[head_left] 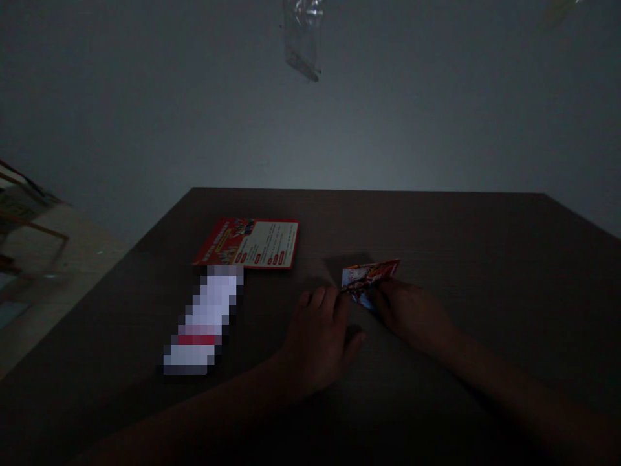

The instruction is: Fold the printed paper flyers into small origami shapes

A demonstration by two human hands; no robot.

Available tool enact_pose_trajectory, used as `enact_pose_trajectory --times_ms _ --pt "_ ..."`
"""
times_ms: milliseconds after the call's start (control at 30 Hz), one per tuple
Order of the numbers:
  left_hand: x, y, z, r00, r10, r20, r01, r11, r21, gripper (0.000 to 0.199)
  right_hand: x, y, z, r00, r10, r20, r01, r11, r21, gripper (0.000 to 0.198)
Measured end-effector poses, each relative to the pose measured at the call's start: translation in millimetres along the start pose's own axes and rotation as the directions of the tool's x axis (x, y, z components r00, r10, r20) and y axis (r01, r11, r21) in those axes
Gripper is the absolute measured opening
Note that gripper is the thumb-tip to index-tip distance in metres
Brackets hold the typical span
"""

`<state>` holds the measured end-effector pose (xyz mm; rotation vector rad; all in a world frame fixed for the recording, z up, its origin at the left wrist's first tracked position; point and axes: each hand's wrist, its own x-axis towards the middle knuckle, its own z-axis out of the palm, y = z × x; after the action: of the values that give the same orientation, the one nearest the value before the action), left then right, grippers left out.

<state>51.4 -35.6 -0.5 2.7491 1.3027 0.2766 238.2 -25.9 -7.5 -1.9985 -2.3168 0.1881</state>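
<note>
In dim light, two bare hands met over a small piece of colorful folded paper [363, 277] at a dark tabletop, a little right of center. The right hand [410, 310] pinched the sheet at its right side between thumb and fingers, much of the grip lost in shadow. The left hand [317, 336] lay palm down with its thumb spread away from its fingers, holding nothing between them; its index fingertip reached the left end of the paper, though how firmly it pressed could not be made out. The sheet, printed in red, white and blue, stood partly raised, its upper edge tilted and a shadow cast behind it.

To the left of the hands, well apart from them, a bright upright rectangle [206, 317], blurred into blocks and crossed by a red band, rested at a slant on the table [436, 233]. Its far end met the near edge of a red leaflet [257, 246], which lay flat with a pale panel of text and small red labels.

Beyond the table's far edge rose a plain gray wall [145, 97], where a clear plastic pouch [303, 42] hung at the top. At far left, brown bars [36, 226] showed above a pale floor [92, 249].
</note>
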Motion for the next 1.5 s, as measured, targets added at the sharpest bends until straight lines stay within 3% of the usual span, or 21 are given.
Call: enact_pose_trajectory --times_ms 1233,1500 --pt "1.0 -3.3 2.1 0.999 0.03 0.012 -0.03 0.999 0.011 0.046 -0.4 0.6 0.1 1.0 -0.003 0.007 0.003 1.0 -0.002 0.029" --pt "1.8 -2.8 4.4 0.992 0.122 0.019 -0.122 0.992 -0.01 0.046 -0.4 1.9 1.4 1.0 -0.002 0.009 0.002 1.0 -0.018 0.029"
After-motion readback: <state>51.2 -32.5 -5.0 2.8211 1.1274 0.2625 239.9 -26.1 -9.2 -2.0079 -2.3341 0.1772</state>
